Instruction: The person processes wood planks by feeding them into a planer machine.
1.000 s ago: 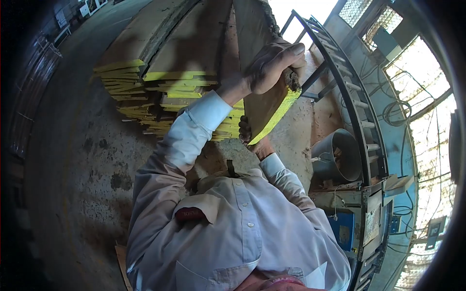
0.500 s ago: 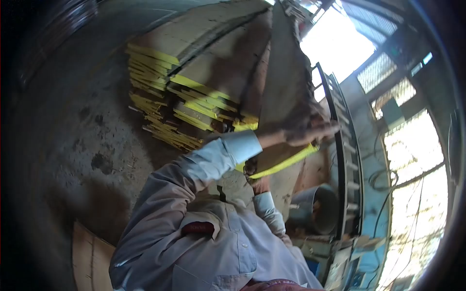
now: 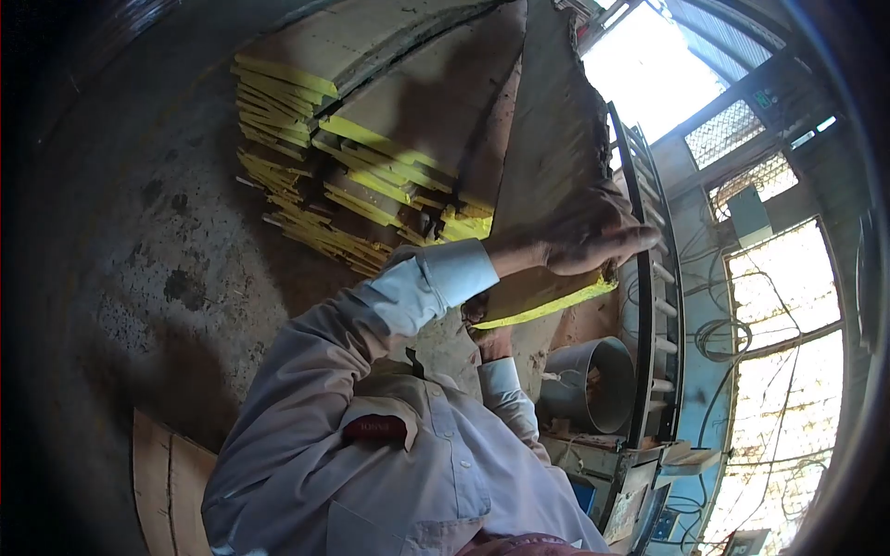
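A long, wide wooden board (image 3: 547,139) with a yellow-painted end and a rough bark edge stretches away from me. My left hand (image 3: 598,232) reaches across its top and grips the bark edge close to the yellow end. At the near left corner of the same board, my right hand (image 3: 489,341) holds it from below; part of those fingers is hidden by the board. Beside it on the left lie stacked boards (image 3: 399,167), their ends painted yellow too.
A black-framed roller conveyor (image 3: 649,278) runs along the right. Below it stands a grey cylindrical bin (image 3: 593,385). Cables hang on the blue wall (image 3: 709,371) near bright windows. Wooden pieces (image 3: 171,482) lie on the stained floor (image 3: 195,250) at lower left.
The view has shifted slightly. Both hands keep their hold on the board, whose yellow end appears a little higher and less steeply slanted.
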A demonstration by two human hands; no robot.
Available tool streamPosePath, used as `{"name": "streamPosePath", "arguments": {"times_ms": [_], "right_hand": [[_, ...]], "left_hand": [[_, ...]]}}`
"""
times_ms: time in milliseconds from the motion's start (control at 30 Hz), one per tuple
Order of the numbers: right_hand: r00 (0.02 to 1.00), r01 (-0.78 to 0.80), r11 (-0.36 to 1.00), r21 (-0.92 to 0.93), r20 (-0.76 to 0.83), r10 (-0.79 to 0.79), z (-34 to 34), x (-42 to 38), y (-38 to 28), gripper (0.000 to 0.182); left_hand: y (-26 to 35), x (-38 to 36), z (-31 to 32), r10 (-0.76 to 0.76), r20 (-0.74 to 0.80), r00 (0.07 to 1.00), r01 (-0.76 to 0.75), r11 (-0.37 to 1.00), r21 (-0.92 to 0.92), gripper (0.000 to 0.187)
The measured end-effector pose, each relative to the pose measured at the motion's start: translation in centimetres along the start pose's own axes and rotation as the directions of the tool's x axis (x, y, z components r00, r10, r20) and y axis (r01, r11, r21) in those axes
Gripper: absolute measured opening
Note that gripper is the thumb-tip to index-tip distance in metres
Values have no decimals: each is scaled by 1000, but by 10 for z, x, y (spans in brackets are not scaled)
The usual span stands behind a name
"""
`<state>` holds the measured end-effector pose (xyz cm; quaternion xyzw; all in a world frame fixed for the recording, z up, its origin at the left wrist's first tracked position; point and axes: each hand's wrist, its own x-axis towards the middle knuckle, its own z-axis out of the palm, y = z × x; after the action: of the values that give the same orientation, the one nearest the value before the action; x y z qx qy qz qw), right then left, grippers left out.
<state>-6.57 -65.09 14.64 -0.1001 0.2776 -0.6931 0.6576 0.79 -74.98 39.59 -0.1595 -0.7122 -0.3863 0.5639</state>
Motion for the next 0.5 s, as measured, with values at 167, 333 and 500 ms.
{"name": "streamPosePath", "arguments": {"times_ms": [167,333,500], "right_hand": [[996,-50,998,39,74,47,2,3,-1,47],[977,-97,982,160,204,63,-2,6,-2,40],[981,-46,994,98,191,27,-1,3,-1,45]], "left_hand": [[1,6,-21,36,254,967,-32,999,-21,70],[8,11,-26,-273,419,866,374,909,-182,85],[13,18,-20,-253,470,846,362,919,-158,85]]}}
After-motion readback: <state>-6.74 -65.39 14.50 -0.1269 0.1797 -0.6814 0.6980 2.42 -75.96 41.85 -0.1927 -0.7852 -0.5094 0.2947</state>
